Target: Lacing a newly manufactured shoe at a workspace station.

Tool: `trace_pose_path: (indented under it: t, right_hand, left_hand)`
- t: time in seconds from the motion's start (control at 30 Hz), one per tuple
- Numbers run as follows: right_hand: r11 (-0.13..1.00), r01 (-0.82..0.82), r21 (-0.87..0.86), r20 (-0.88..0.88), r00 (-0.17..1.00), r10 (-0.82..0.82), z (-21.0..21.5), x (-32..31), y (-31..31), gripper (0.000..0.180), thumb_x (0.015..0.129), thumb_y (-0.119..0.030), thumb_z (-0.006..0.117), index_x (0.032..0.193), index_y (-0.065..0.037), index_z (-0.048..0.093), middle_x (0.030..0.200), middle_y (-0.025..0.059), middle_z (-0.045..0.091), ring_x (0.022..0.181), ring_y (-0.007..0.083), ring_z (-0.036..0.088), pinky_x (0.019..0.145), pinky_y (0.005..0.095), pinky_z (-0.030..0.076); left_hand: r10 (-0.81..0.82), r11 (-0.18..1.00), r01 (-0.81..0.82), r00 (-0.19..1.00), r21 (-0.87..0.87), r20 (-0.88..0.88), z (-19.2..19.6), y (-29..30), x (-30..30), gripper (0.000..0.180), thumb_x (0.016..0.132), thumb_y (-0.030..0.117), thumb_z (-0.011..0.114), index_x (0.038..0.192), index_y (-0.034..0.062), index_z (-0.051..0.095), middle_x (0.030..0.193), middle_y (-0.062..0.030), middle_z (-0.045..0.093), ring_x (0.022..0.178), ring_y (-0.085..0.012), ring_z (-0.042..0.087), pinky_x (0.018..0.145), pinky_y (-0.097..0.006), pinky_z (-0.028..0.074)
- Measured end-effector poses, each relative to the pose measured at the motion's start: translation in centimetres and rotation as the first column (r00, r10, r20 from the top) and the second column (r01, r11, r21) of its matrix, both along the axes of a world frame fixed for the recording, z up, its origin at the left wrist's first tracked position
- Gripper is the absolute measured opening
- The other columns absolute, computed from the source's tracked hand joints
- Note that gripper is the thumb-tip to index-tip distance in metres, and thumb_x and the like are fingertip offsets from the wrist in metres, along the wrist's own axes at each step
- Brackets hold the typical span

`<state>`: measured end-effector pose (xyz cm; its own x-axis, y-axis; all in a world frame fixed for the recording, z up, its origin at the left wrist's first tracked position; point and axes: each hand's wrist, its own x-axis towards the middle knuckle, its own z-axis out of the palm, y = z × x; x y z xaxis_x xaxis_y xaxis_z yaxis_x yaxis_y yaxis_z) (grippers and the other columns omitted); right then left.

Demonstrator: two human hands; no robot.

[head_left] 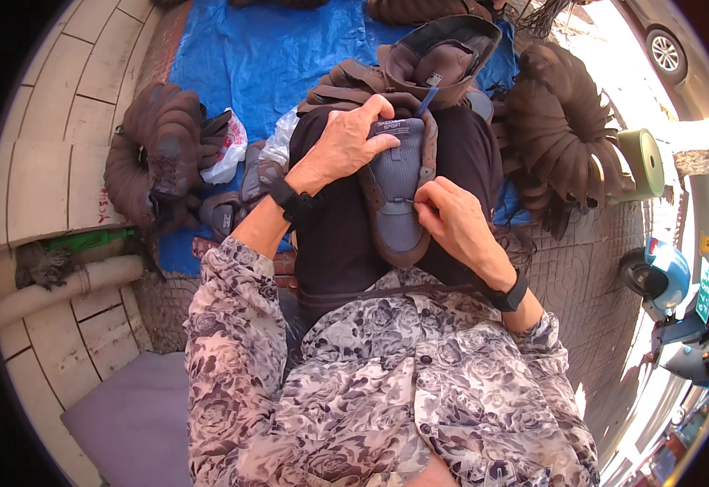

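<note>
A brown shoe upper with a grey mesh tongue (399,174) lies across my lap, toe end toward me. My left hand (345,148) grips its upper left edge, thumb over the top of the tongue and the other fingers partly hidden behind. Lower down, my right hand (453,217) pinches at the right edge, beside a short dark lace or thread (406,200) that crosses the tongue; what sits between the fingertips is too small to make out. Beyond my knees rests a pile of brown uppers (440,61), with a thin blue strip (429,99) next to the tongue.
Ring-shaped bundles of brown uppers stand at the left (147,150) and at the right (562,126), that one beside a green roll (640,165). A blue tarp (245,53) covers the ground ahead. A tiled wall (42,191) runs along the left; a scooter (687,325) is parked at right.
</note>
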<state>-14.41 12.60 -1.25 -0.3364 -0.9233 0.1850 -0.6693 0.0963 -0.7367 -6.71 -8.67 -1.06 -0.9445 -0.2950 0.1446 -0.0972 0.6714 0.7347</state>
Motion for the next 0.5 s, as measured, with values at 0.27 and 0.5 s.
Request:
trace_pose_path:
  t: [0.27, 0.5]
  right_hand:
    - [1.0, 0.002, -0.026, -0.011, 1.0, -0.002, -0.09, 0.29, -0.3, 0.01, 0.078, -0.007, 0.06, 0.085, -0.004, 0.054, 0.08, 0.0121, 0.052, 0.071, 0.0311, 0.058, 0.06, 0.0394, 0.046]
    - [0.995, -0.1, -0.03, -0.179, 0.979, 0.093, 0.32, -0.2, -0.61, 0.009, 0.078, -0.005, 0.059, 0.082, -0.003, 0.051, 0.078, 0.0121, 0.05, 0.064, 0.0313, 0.057, 0.056, 0.0392, 0.046]
  left_hand:
    - [0.001, 0.997, -0.007, 0.997, 0.078, 0.071, 0.16, -0.18, 0.0, 0.028, 0.079, 0.02, 0.066, 0.096, 0.0035, 0.052, 0.085, -0.0071, 0.059, 0.078, -0.0175, 0.058, 0.075, -0.03, 0.045]
    - [-0.001, 0.997, -0.004, 0.998, 0.074, 0.058, 0.17, -0.02, -0.08, 0.028, 0.079, 0.02, 0.066, 0.096, 0.0031, 0.052, 0.085, -0.0077, 0.059, 0.078, -0.0186, 0.058, 0.074, -0.03, 0.045]
